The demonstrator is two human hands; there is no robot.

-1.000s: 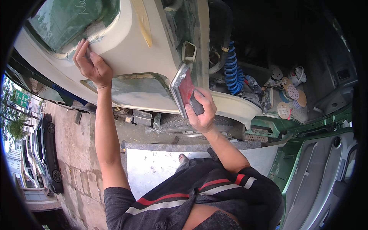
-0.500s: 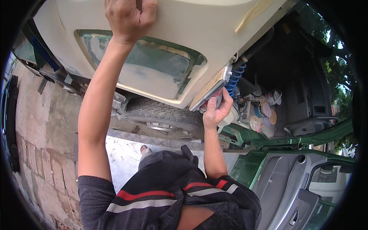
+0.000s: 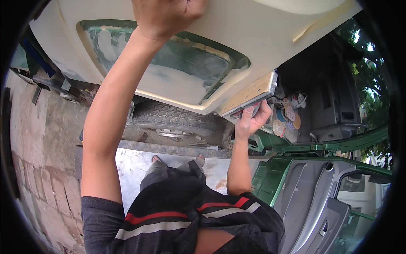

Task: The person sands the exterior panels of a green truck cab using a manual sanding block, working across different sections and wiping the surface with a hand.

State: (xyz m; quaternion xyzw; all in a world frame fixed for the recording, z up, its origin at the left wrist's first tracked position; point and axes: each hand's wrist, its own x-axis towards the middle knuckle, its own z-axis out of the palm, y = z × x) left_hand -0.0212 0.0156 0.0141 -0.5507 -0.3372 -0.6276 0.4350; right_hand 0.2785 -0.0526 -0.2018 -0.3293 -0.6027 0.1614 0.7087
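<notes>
My right hand [image 3: 253,120] grips a long, flat sander [image 3: 250,94] from below, fingers and thumb on its reddish grip. Its tan, perforated sanding face is tilted up, close to the lower edge of the cream vehicle panel [image 3: 266,46]; whether they touch, I cannot tell. Up at the top edge of the view, my left hand [image 3: 171,17] is a closed fist at the panel; what it holds, if anything, is hidden. Between the two hands lies a green recess [image 3: 177,63] in the panel, patched with pale filler and dust.
Below the panel sits a tyre [image 3: 169,118]. Round sanding discs [image 3: 289,113] and a white bucket [image 3: 298,100] lie inside the doorway at the right. An open green-and-grey door [image 3: 304,203] reaches out at lower right. My feet stand on a pale platform [image 3: 177,158].
The sander has tilted, so more of its perforated face shows. My left hand has shifted right and up in view. The blue coiled hose behind the sander is no longer visible. The view has shifted.
</notes>
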